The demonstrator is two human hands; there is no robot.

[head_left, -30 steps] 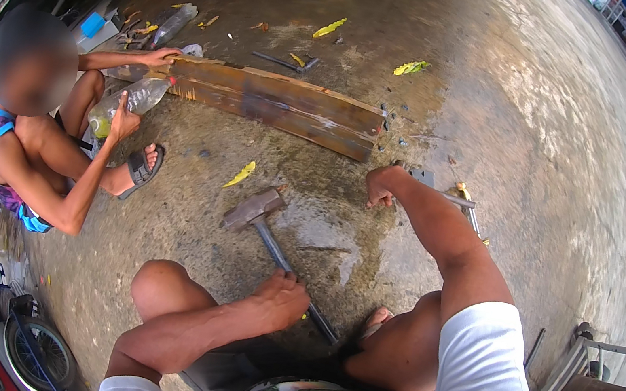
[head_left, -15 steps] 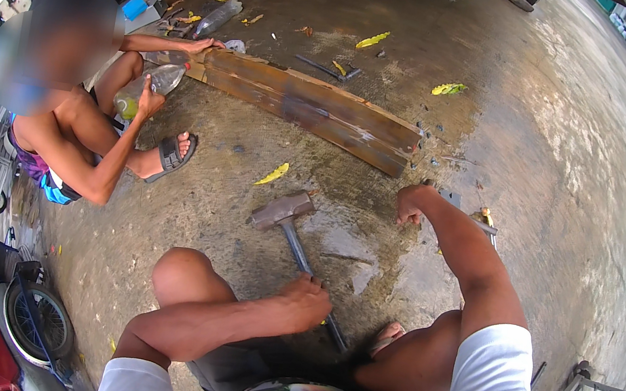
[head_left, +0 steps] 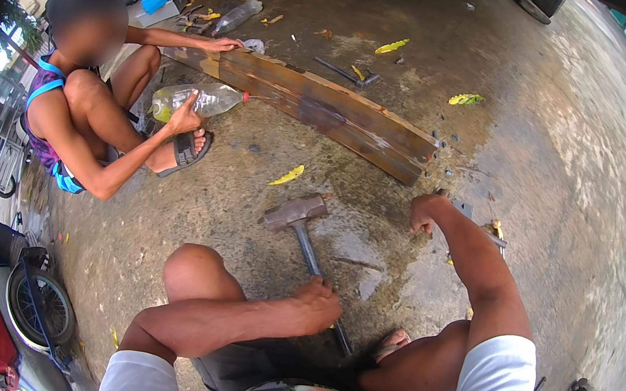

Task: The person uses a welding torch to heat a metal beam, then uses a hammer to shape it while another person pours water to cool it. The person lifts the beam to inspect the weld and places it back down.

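My left hand (head_left: 315, 308) is wrapped round the handle of a sledgehammer (head_left: 295, 213), whose heavy, rust-brown head lies toward the wood on the wet concrete. Out ahead on the right, my right hand (head_left: 424, 215) reaches down near the ground with its fingers curled. A small dark end shows beside its knuckles, but what it grips is hidden. Close by it lies a flat grey metal plate (head_left: 461, 208). Just beyond is the near end of a long brown wooden beam (head_left: 326, 112), streaked dark and wet.
At the left a crouching co-worker steadies the beam with one hand and tilts a clear plastic bottle (head_left: 217, 101) with the other. An L-shaped metal bar (head_left: 346, 72) lies behind the beam. Yellow leaves (head_left: 287, 175) are scattered about. A motorcycle wheel (head_left: 41, 308) stands lower left.
The co-worker's bottle has swung down from upright-leaning to nearly level, its red cap pointing at the beam. My view has shifted slightly; both my hands keep about the same pose.
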